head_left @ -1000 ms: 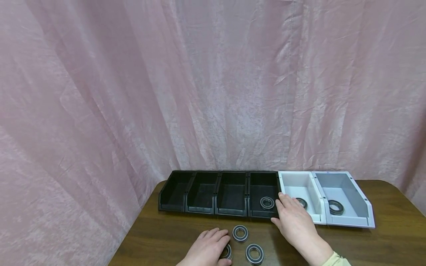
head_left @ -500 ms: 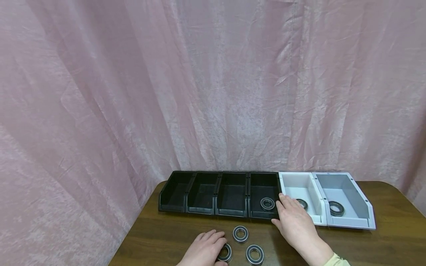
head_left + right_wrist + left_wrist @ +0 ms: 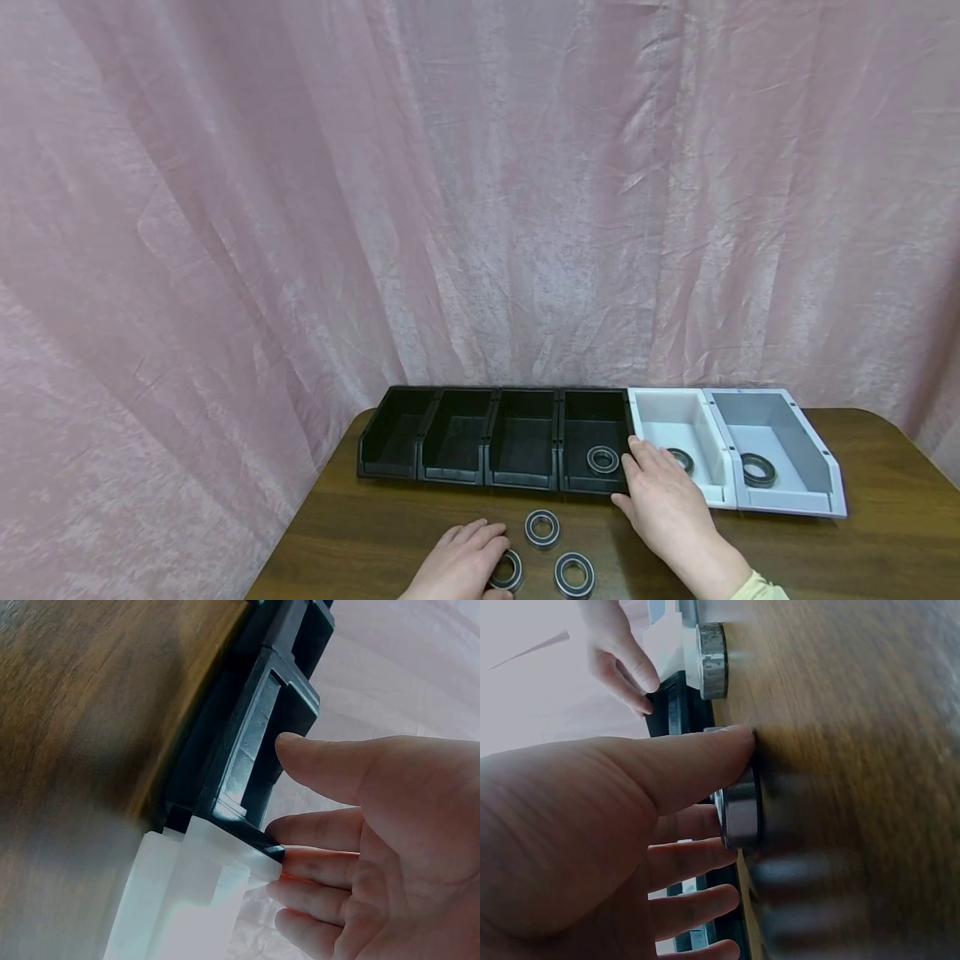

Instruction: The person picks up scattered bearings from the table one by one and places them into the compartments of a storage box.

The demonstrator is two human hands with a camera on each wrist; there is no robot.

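On the table, my left hand (image 3: 461, 562) lies beside a ball bearing (image 3: 507, 571), its fingers fairly straight and its thumb low. In the left wrist view the thumb overlaps this bearing (image 3: 742, 814), and fingertips reach its far side; a firm pinch is not visible. Two more bearings lie to its right, one farther back (image 3: 542, 528) and one nearer (image 3: 574, 575). My right hand (image 3: 663, 500) rests at the seam between the rightmost black bin (image 3: 596, 408) and the white bin (image 3: 667, 402), fingers extended, holding nothing. Its fingertips are at the bin edge in the right wrist view.
Several black bins stand in a row with the white bin and a grey bin (image 3: 787, 458) at the right. Single bearings lie in the rightmost black bin (image 3: 602, 459), the white bin (image 3: 681, 459) and the grey bin. A pink curtain (image 3: 480, 208) hangs behind the wooden table (image 3: 360, 533).
My left hand has drawn slightly left, so more of the bearing beside it shows. The right hand has stayed in place at the bins.
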